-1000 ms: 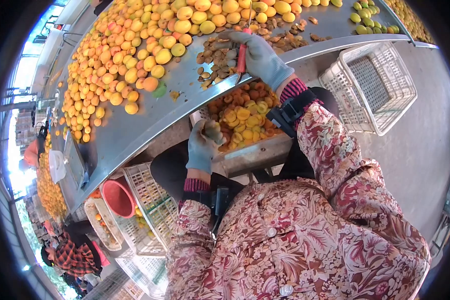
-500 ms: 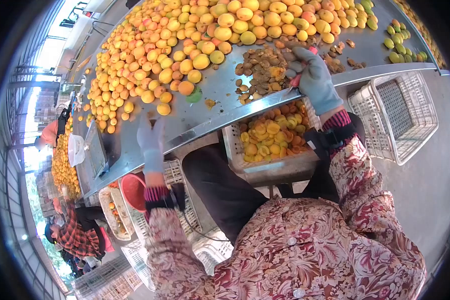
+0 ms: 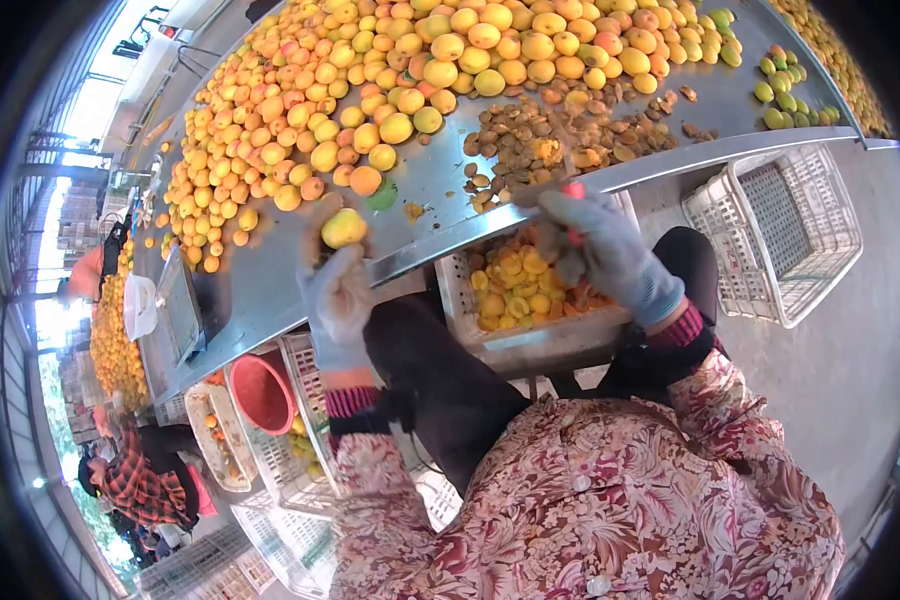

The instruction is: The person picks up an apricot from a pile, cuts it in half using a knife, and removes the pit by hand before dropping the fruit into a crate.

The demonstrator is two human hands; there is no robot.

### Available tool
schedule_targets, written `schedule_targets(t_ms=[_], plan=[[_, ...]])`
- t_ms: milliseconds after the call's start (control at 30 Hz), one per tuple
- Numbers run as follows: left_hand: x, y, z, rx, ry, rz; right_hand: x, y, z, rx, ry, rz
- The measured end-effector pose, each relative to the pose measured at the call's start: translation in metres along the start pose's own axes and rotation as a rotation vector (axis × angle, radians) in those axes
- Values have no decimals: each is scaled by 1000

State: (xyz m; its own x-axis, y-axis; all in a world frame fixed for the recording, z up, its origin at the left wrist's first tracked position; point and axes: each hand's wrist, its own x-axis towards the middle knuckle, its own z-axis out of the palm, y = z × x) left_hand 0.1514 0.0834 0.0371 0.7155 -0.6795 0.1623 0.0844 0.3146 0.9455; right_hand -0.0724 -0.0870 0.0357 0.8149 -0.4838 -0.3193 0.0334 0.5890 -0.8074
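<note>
My left hand (image 3: 338, 295), in a pale glove, pinches a yellow apricot (image 3: 344, 228) at the table's front edge; its fingers are blurred. In my right hand (image 3: 610, 250), gloved with dark-stained fingertips, is a knife with a red handle (image 3: 574, 190); its thin blade is smeared by motion. That hand is above a crate of halved apricots (image 3: 515, 280) below the table edge. Just beyond it lies a heap of brown apricot pits (image 3: 515, 135) with scraps of flesh. A big pile of whole apricots (image 3: 300, 120) covers the back of the metal table (image 3: 435, 185).
Green fruit (image 3: 785, 95) lies at the table's right end. A white plastic crate (image 3: 780, 230) stands on the floor to the right. At lower left are a red bowl (image 3: 262, 392) and more crates. A person in a plaid shirt (image 3: 148, 480) sits farther left.
My left hand has come right and now has an apricot in its fingers. With the knife, my right hand has moved from the pit heap down toward me. The view has shifted slightly.
</note>
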Motion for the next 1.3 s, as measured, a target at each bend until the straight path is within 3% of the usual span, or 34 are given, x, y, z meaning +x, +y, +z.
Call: schedule_targets(t_ms=[100,200,433,567,633,733,1167,1233,1300], plan=[[-28,3,32,-295,-52,-38,-19,-4,29,-105,-75,96],[-46,11,60,-176,-113,17,-42,0,35,-324,-73,70],[-68,19,80,-378,-206,3,-70,5,28,-285,-143,-62],[-71,18,86,-401,-162,32,-85,-1,32,-247,-240,-56],[-67,17,84,-599,-353,29,-94,-7,35,-258,-269,4],[-73,22,90,-575,-213,-36,-108,-17,32,-206,-361,136],[-69,8,79,-548,-264,-21,-110,-16,36,-384,-338,178],[-72,13,81,-472,-170,-83,-109,-15,35,-534,-303,47],[-74,16,87,-508,-177,-92,-108,-24,37,-609,-295,84]])
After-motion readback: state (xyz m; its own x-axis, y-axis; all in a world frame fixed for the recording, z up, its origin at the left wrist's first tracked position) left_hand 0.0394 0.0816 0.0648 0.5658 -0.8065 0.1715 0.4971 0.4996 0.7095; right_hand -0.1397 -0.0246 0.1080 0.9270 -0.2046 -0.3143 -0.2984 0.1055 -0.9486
